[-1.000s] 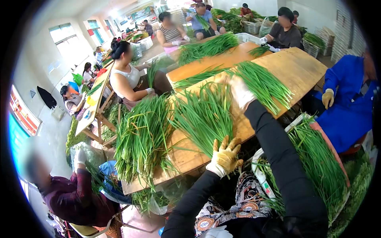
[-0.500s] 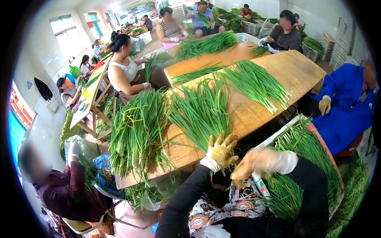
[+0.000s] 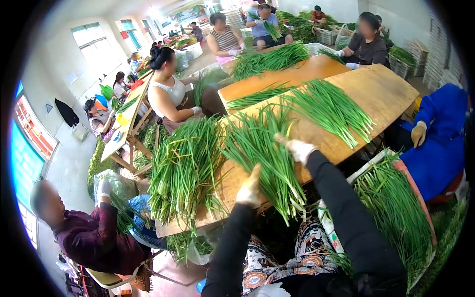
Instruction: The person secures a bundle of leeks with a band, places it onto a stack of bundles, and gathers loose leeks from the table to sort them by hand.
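I can't make out the right hand (image 3: pixel 296 148) clearly, its fingers blurred mid-frame; far right, the person in blue (image 3: pixel 433 143) loses their head to the dark edge.

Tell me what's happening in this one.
A person's gloved hands are at a loose bunch of long green stalks on a wooden table: left hand by its left edge, right hand by its right. Whether either grips is unclear. A thicker pile lies to the left, another bunch to the right. Other people sit around, some holding greens.
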The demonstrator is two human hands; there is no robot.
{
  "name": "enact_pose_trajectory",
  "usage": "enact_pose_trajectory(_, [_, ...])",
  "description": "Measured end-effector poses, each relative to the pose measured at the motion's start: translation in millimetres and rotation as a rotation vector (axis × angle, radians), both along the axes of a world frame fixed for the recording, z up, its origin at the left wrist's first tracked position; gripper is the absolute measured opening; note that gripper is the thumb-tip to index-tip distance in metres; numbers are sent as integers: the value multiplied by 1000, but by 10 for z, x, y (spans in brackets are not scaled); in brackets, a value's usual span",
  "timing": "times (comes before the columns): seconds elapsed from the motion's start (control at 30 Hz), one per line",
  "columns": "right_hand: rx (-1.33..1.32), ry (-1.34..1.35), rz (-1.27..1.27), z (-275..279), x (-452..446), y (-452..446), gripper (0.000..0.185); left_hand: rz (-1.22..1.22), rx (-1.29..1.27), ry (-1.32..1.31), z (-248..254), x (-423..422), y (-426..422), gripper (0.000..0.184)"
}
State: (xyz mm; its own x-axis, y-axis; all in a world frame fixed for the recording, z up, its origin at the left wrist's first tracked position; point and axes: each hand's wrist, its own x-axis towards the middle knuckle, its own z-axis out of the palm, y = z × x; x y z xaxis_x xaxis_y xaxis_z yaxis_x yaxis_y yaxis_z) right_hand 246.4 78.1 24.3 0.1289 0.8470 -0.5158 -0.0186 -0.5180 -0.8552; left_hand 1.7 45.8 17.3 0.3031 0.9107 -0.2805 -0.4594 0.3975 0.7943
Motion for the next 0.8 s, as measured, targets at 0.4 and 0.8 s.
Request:
enact_pose_trajectory(0.4, [516,-58,462,60,-560,-744,61,-173,150,213,-189,596,74,34])
enact_pose_trajectory(0.8, [1046,149,259,1789,-776,-735,60,-471,800,71,2180,378,109,46])
